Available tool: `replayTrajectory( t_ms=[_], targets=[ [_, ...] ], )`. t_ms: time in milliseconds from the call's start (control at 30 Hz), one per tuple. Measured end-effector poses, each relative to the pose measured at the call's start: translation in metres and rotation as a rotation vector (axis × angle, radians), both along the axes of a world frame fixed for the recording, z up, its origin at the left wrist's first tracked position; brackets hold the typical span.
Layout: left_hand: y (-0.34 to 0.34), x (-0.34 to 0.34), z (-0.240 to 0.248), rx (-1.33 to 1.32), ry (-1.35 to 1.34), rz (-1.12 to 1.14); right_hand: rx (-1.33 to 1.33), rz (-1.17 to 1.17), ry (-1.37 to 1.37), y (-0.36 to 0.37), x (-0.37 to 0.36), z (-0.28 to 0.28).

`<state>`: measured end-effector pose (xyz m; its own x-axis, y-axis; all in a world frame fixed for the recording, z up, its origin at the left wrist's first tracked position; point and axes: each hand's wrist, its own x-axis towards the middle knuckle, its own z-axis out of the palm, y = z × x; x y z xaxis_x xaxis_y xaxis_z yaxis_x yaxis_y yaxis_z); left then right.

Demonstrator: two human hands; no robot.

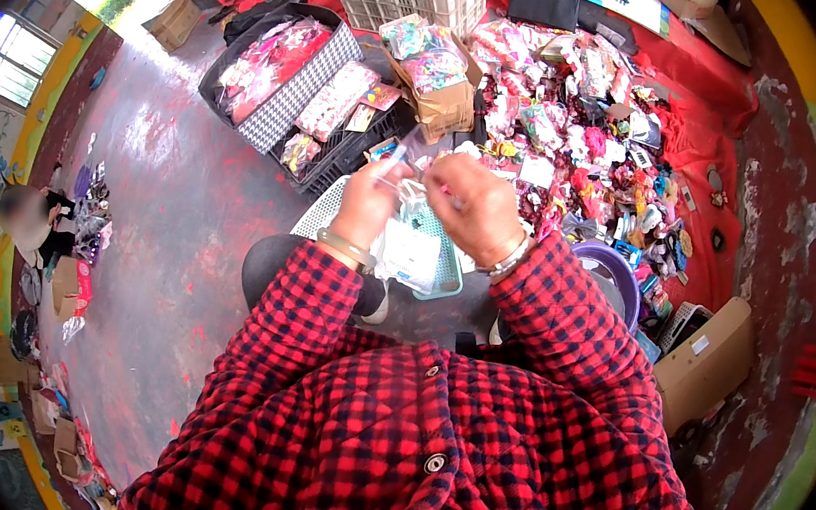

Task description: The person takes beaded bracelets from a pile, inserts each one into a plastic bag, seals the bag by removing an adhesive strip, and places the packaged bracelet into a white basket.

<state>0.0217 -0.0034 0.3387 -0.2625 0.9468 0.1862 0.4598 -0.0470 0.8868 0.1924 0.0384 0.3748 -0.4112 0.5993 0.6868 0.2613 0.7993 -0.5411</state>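
Observation:
My left hand [366,208] is closed, its fingers pinched on a small clear plastic bag [401,159] that sticks up past the fingertips. Close to its right, my right hand [479,208] is curled shut with the knuckles up; a small pinkish bit shows at its fingers, too small to name. Below both hands sits a teal plastic basket [447,282] between my knees. Clear and white plastic packets [410,255] lie in it. A white perforated basket [323,207] stands beside it, partly behind my left hand.
Ahead on the right, a heap of small colourful packaged goods [584,124] covers a red cloth [696,112]. A houndstooth box [296,91], a cardboard box [448,108] and a white crate [411,9] stand ahead. A purple basin [627,275] is by my right arm. Another person [34,223] sits far left.

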Motion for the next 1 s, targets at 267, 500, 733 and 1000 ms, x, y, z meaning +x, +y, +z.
replayTrajectory(
  t_ms=[267,500,733,1000],
  targets=[
    [-0.004,-0.028,0.015,0.048,-1.599,-0.173,-1.37,0.226,0.483,0.027,-0.004,-0.034],
    [-0.004,-0.003,0.025,-0.019,-1.773,-0.405,-1.195,0.52,0.313,0.017,-0.011,-0.028],
    [-0.008,0.014,0.054,-0.16,-1.797,-0.376,-0.893,0.732,0.146,0.013,-0.008,-0.016],
    [-0.012,-0.003,0.04,-0.407,-1.365,-0.3,-1.174,0.642,0.078,0.02,-0.001,-0.018]
  ],
)
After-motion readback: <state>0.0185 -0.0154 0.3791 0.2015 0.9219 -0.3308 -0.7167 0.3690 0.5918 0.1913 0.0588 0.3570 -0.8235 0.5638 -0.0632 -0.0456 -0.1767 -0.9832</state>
